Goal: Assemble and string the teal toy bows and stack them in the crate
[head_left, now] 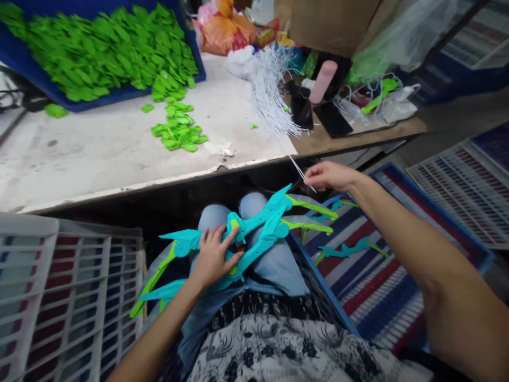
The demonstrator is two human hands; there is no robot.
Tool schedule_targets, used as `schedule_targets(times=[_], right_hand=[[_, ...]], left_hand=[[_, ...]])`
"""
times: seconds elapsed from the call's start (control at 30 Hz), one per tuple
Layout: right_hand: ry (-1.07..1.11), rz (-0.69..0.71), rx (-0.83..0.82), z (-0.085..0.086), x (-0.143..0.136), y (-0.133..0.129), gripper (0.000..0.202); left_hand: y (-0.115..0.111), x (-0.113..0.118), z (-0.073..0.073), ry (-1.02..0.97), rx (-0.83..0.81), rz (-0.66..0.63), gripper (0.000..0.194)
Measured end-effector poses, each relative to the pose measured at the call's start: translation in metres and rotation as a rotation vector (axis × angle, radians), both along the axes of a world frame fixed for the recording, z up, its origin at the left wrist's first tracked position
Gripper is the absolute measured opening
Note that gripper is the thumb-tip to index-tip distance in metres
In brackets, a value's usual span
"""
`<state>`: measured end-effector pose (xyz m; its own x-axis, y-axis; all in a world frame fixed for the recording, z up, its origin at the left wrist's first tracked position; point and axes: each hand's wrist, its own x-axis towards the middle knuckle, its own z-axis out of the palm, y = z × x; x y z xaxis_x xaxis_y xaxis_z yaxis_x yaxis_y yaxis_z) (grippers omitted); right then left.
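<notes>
Two teal and lime-green toy bows (260, 246) lie side by side across my lap. My left hand (214, 254) rests on their middle parts, fingers spread over the grips. Off to the right, just past the table's front edge, my right hand (326, 176) pinches thin white strings (297, 168). A large bundle of similar white strings (274, 93) lies on the table behind it. Bright green plastic pieces (178, 130) sit in a small pile on the white tabletop.
A blue bin (131, 93) of green pieces stands at the back left. A pink bottle (323, 82) and black phone (333, 120) are at the table's right. White crates (59, 297) flank my left; a blue-edged crate (449, 233) with another teal bow (345, 248) is on my right.
</notes>
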<state>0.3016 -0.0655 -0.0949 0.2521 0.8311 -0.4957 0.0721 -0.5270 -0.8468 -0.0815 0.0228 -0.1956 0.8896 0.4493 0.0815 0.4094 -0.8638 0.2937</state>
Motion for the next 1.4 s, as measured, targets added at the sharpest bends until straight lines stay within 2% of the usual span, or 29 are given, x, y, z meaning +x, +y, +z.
schedule_targets(times=[0.1,0.17,0.23,0.3,0.37,0.43,0.53,0.63,0.83,1.0,1.23,1.4], right_hand=[[0.041,-0.085,-0.057,-0.011,-0.02,-0.102,0.037],[0.031,-0.204,-0.081,-0.025,-0.036,-0.156,0.036],[-0.006,-0.335,-0.074,-0.043,-0.053,-0.193,0.037],[-0.081,-0.48,-0.029,-0.065,-0.068,-0.211,0.038],[-0.18,-0.649,0.045,-0.085,-0.08,-0.215,0.037],[-0.296,-0.791,0.121,-0.102,-0.089,-0.211,0.034],[-0.475,-0.859,0.172,-0.124,-0.096,-0.203,0.029],[-0.707,-0.822,0.16,-0.142,-0.099,-0.199,0.027],[-1.092,-0.676,0.266,-0.16,-0.098,-0.198,0.022],[-1.158,-0.607,0.367,-0.164,-0.099,-0.192,0.018],[-0.9,-0.772,0.404,-0.179,-0.102,-0.191,0.018],[-0.471,-0.989,0.351,-0.196,-0.094,-0.196,0.026]], left_hand=[[-0.007,0.005,0.015,-0.141,0.022,0.008,0.052],[-0.021,0.014,0.029,-0.254,-0.015,-0.013,0.046],[-0.043,0.029,0.041,-0.319,-0.149,-0.102,0.038],[-0.068,0.051,0.046,-0.3,-0.395,-0.225,0.03],[-0.092,0.079,0.04,-0.198,-0.702,-0.279,0.026],[-0.11,0.109,0.026,-0.05,-0.996,-0.214,0.025],[-0.127,0.15,-0.001,0.097,-1.378,0.08,0.02],[-0.135,0.176,-0.021,0.097,-1.586,0.334,0.017],[-0.139,0.192,-0.034,0.075,-1.636,0.405,0.014],[-0.142,0.203,-0.046,0.033,-1.681,0.42,0.01],[-0.155,0.235,-0.061,0.037,-1.82,0.335,0.006],[-0.16,0.241,-0.066,0.012,-1.785,0.291,0.007]])
